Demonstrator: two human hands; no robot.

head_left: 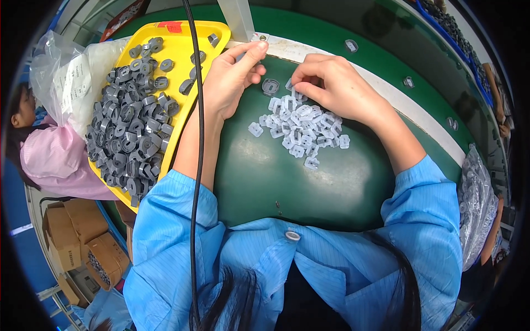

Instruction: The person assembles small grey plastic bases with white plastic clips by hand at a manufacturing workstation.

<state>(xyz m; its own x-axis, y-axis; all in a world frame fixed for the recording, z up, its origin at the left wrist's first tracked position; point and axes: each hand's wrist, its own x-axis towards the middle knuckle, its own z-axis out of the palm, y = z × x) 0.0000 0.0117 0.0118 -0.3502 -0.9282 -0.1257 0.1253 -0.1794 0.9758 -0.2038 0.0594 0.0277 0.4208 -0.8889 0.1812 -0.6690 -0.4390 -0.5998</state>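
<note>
My right hand [337, 85] is closed, thumb and forefinger pinching a small translucent plastic piece [289, 84] at the far edge of a pile. That pile of pale, translucent plastic pieces [301, 124] lies loose on the green table. Left of it, my left hand [234, 77] is raised with thumb and fingers pinched together; whatever they hold, if anything, is hidden. Between my hands a grey oval part [270, 86] rests on the table. Beside my left forearm stands a yellow tray [218, 33] heaped with dark grey plastic parts [130, 121].
A white rail [430, 129] borders a green belt carrying spaced parts [351, 46]. A black cable [200, 138] hangs across the view. At left are a plastic bag [72, 77], a person in pink [61, 157] and cardboard boxes [77, 226]. Another clear bag [477, 204] lies right.
</note>
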